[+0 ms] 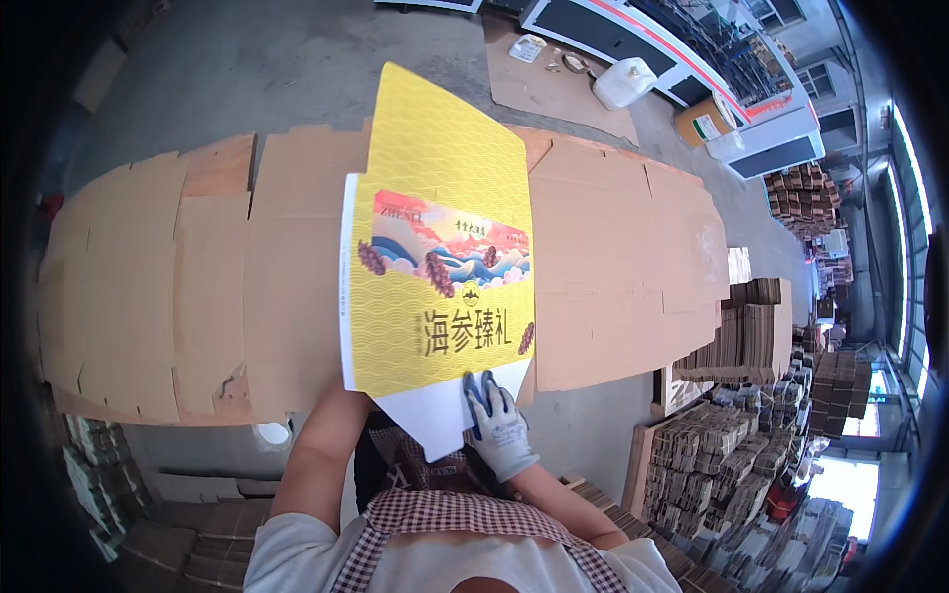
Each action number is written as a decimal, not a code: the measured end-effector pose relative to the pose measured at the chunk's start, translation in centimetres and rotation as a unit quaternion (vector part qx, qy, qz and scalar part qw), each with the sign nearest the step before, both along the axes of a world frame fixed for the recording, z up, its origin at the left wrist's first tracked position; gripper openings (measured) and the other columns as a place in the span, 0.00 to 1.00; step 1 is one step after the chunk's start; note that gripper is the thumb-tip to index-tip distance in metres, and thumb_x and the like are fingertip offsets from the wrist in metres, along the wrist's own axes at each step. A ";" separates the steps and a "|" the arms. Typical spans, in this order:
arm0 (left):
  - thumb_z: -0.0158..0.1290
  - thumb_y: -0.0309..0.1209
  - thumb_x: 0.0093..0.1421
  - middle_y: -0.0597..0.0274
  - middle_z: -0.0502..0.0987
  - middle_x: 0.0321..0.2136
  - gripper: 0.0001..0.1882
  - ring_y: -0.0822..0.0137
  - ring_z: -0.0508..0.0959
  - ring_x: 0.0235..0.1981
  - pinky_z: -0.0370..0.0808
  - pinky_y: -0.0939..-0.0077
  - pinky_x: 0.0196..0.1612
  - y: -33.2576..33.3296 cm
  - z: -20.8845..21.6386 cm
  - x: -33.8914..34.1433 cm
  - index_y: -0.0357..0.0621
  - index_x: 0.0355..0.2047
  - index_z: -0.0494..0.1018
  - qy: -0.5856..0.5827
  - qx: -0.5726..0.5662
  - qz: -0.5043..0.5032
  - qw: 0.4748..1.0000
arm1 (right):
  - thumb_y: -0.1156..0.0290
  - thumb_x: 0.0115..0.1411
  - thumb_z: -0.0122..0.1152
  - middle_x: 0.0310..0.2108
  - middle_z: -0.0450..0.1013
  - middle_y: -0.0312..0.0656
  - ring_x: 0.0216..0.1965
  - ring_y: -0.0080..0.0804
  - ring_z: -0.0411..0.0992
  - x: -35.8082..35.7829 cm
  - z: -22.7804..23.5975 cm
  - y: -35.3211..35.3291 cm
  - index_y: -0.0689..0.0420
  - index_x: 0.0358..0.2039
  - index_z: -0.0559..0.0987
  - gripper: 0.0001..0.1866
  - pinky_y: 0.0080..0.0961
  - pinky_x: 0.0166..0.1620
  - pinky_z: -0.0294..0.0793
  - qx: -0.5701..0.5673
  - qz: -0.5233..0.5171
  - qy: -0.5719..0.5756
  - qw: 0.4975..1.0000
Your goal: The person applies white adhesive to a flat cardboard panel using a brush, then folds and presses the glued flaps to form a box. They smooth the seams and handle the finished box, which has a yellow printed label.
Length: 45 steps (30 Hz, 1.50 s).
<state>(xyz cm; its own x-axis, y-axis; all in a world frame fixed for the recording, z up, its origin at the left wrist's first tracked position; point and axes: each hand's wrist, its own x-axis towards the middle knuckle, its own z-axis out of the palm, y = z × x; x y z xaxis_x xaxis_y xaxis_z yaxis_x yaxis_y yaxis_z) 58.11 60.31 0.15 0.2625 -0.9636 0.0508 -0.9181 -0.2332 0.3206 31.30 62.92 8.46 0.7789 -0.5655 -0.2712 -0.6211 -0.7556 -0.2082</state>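
Note:
A large yellow carton blank (445,188), printed with a wave pattern, a colourful landscape band and dark lettering, is held up over the table in front of me. It has a white side strip and a white tapered flap at the near end. My right hand (499,435), in a white and dark-blue glove, grips that flap at its right side, fingers lying over the top face. My left forearm (321,445) reaches up under the blank's near left corner, and the blank hides my left hand, fingers included.
Brown cardboard sheets (623,237) cover the long table. Stacked cardboard (746,336) stands at its right end, and bundled piles (702,455) lie lower right. Beyond the table are a white jug (625,83), a brown drum (704,123) and a long machine (682,59).

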 end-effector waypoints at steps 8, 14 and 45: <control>0.52 0.30 0.60 0.47 0.65 0.62 0.22 0.43 0.59 0.67 0.55 0.43 0.69 23.5 1.0 -2.1 0.41 0.55 0.73 0.026 0.015 0.191 0.981 | 0.62 0.57 0.61 0.69 0.57 0.55 0.63 0.59 0.61 1.8 -4.7 0.4 0.46 0.68 0.64 0.37 0.54 0.60 0.68 0.040 0.052 0.136 0.989; 0.57 0.34 0.56 0.55 0.71 0.59 0.27 0.49 0.67 0.63 0.54 0.42 0.69 16.0 7.0 -0.4 0.49 0.58 0.73 0.059 -0.077 0.112 0.989 | 0.45 0.65 0.52 0.67 0.61 0.53 0.61 0.54 0.67 5.3 -1.4 -3.2 0.53 0.68 0.63 0.37 0.49 0.59 0.70 0.134 -0.013 0.173 0.976; 0.64 0.42 0.58 0.45 0.74 0.56 0.36 0.48 0.74 0.55 0.69 0.56 0.59 39.8 1.6 14.7 0.43 0.63 0.68 0.371 -0.166 0.735 0.543 | 0.53 0.62 0.59 0.71 0.56 0.48 0.73 0.50 0.49 24.2 -10.8 -11.8 0.57 0.72 0.57 0.42 0.49 0.73 0.42 -0.122 0.006 -0.170 0.978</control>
